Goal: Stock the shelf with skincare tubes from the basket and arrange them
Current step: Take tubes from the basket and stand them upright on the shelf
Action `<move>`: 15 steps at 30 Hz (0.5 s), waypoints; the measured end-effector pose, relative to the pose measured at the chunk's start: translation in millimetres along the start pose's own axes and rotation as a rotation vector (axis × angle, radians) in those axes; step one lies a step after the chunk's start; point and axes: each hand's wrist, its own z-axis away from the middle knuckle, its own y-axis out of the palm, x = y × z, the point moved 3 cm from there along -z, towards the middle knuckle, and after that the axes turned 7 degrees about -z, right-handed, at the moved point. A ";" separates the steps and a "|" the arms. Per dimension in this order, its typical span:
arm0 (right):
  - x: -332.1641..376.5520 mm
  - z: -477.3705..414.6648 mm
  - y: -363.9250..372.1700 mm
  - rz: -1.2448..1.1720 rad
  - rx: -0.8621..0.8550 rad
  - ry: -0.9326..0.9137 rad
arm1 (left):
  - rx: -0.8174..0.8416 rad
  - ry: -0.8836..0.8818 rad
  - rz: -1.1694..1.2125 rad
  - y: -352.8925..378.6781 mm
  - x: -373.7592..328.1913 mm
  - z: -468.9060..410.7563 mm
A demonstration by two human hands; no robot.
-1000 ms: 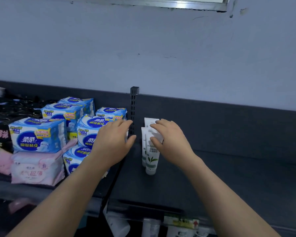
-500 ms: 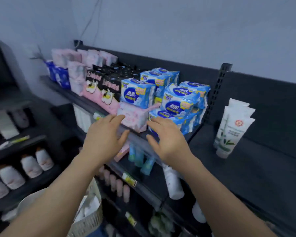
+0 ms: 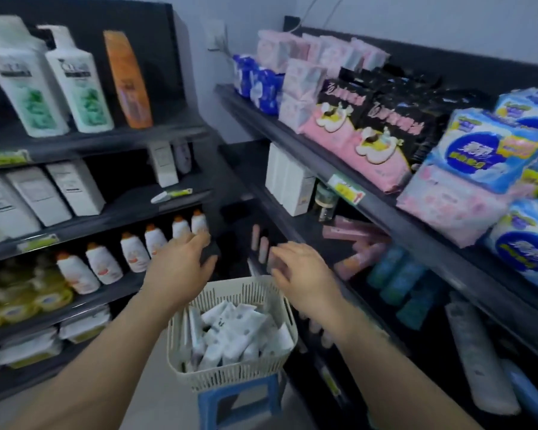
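A cream slotted basket (image 3: 180, 355) stands on a blue stool (image 3: 208, 408) low in the middle of the view. Several white skincare tubes (image 3: 230, 333) lie piled inside it. My left hand (image 3: 177, 268) hovers over the basket's far left rim, fingers spread, holding nothing. My right hand (image 3: 302, 274) hangs over the far right rim, fingers loosely curled and empty. Neither hand touches the tubes. The stocked shelf with the standing tubes is out of view to the right.
The dark shelf unit (image 3: 354, 187) on the right carries pink, black and blue pad packs (image 3: 479, 156). On the left shelves stand white pump bottles (image 3: 66, 82), an orange bottle (image 3: 128, 79), white boxes and small orange-capped bottles (image 3: 134, 252). Pink and teal tubes (image 3: 395, 274) lie on lower right shelves.
My view has swung down and left from the top shelf to the basket. Both hands left the standing tubes and dropped, empty, to just above the basket.
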 end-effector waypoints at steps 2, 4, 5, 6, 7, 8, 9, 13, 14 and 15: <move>0.3 -14.0 38.0 -0.052 0.035 0.024 | 0.059 -0.046 -0.002 21.9 36.4 -3.9; -1.6 -24.2 72.9 -0.074 0.085 0.053 | 0.114 -0.073 0.013 45.7 64.6 -8.5; -2.8 -27.8 89.2 -0.085 0.100 0.068 | 0.150 -0.083 0.024 58.5 75.8 -10.6; -5.6 -31.1 105.1 -0.098 0.107 0.076 | 0.186 -0.097 0.040 72.9 86.5 -12.9; -8.7 -33.4 120.4 -0.118 0.120 0.091 | 0.230 -0.116 0.054 87.2 95.3 -14.4; -12.0 -35.1 134.8 -0.138 0.131 0.110 | 0.269 -0.130 0.068 102.4 103.2 -15.5; -16.3 -37.1 148.9 -0.149 0.162 0.129 | 0.310 -0.139 0.079 117.6 109.5 -16.2; -45.7 -41.9 203.0 -0.091 0.284 0.164 | 0.442 -0.203 0.108 177.8 125.0 -20.4; -55.4 -42.1 215.9 -0.104 0.301 0.191 | 0.459 -0.217 0.120 193.1 127.2 -21.5; -65.0 -42.1 228.5 -0.124 0.317 0.222 | 0.479 -0.239 0.126 208.6 129.6 -22.4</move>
